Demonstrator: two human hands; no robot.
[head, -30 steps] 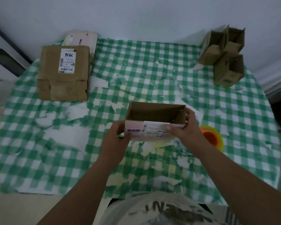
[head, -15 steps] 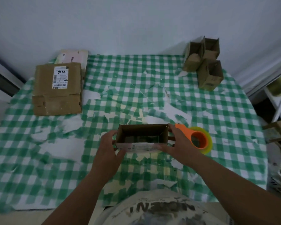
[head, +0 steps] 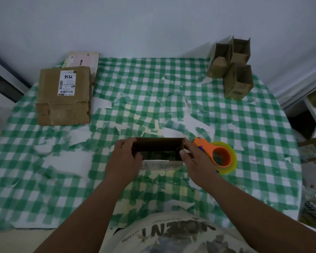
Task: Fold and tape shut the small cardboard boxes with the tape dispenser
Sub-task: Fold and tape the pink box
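Box in hand: a small open-topped brown cardboard box (head: 158, 149) with a white printed label on its near side sits on the table in front of the person, its opening facing up and its dark inside showing.
Left hand: the left hand (head: 123, 159) grips the box's left end, fingers curled over the top rim and thumb on the near side.
Right hand: the right hand (head: 193, 162) holds the box's right end, thumb on the near corner and index finger reaching up along the right edge; the other fingers lie loosely extended beside the box.
Tape dispenser: an orange plastic tape dispenser carrying a roll of clear yellowish tape (head: 220, 157) lies on the cloth just right of the box, partly behind the right hand.
Table: a table covered with a worn green-and-white checked cloth (head: 153, 92), its print peeling in white patches.
Other boxes: three small open brown cardboard boxes (head: 232, 66) stand clustered at the far right corner, touching one another.
Flat stock: a flattened brown cardboard box with a white shipping label (head: 63, 96) lies at the far left, overlapping a flattened pale pink carton (head: 84, 60) behind it.
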